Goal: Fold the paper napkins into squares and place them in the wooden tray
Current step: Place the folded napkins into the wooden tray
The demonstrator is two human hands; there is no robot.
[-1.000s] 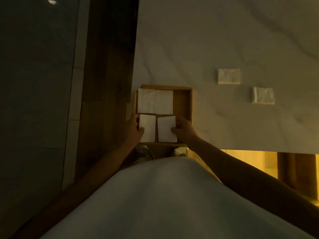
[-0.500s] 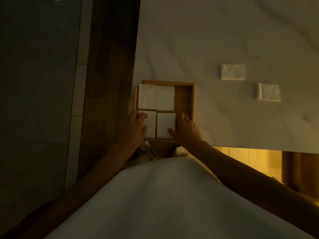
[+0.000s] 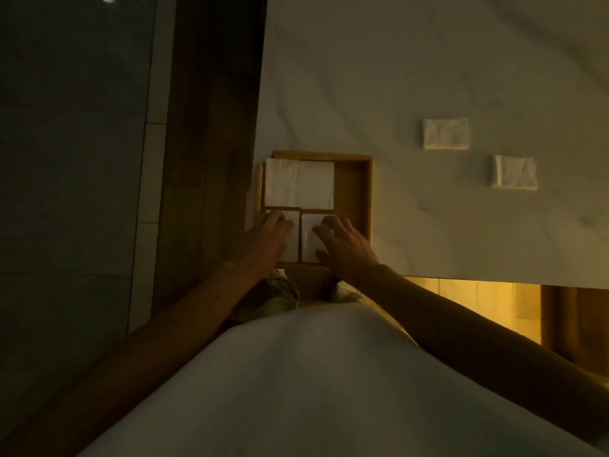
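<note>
- Two pale paper napkins wait out on the white marble table (image 3: 428,61): the farther loose napkin (image 3: 445,133) and the nearer loose napkin (image 3: 515,172).
- Both lie to the right of the hands and a bit farther away, well apart from the square wooden tray (image 3: 352,192). Each looks wider than it is deep, with its long side going left to right.
- I think the right hand (image 3: 346,240) should reach for them, since it is on that side and closer. The nearer loose napkin looks like its easiest pick.
- Four white folded napkins sit in the tray. The back left napkin (image 3: 282,183) and the back right napkin (image 3: 317,183) touch side by side.
- The left hand (image 3: 267,237) rests on the front left napkin (image 3: 292,245). Its fingers lie loose on top and pinch nothing.
- The right hand lies flat on the front right napkin (image 3: 308,237), with its fingers spread and pressing down.
- A thin gap runs between the two front napkins.
- A bare strip of wood shows down the right side of the tray, so there looks to be room for more.
</note>
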